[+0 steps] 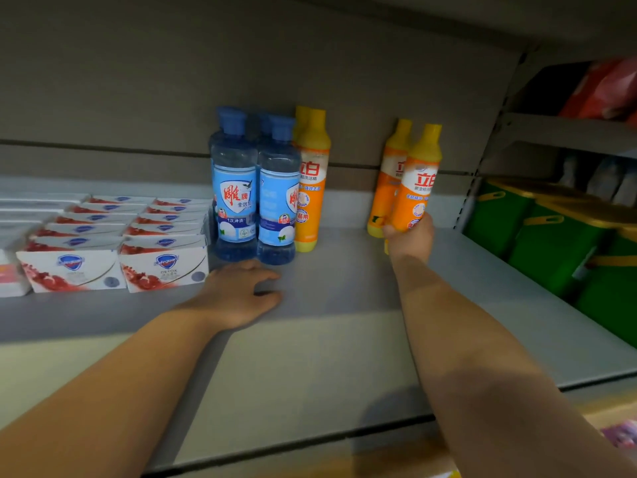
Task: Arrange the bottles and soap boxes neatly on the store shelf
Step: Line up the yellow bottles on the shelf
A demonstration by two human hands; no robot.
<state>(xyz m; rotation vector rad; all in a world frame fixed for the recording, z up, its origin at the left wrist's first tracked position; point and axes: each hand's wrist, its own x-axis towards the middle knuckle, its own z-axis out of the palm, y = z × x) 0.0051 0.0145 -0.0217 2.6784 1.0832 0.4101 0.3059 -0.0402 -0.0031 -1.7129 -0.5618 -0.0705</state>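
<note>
Gripping orange bottle (422, 174), R hand (410, 241); L hand (238, 294) empty, loose on shelf (344, 339) (mid-gap).

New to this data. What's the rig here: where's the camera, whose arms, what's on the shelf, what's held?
No machine here: a person works with two bare hands. The single picture comes from a wide-angle camera worn on their head, looking forward and down. The grey metal shelf carries rows of white soap boxes with red print at the left, clear blue-capped bottles with blue labels in the middle, and orange bottles with yellow caps right beside those. The left hand rests on the shelf before the blue bottles, holding nothing. The right hand grips another orange yellow-capped bottle low down, tilted; a twin bottle stands just behind it. Green plastic bins sit further right.
</note>
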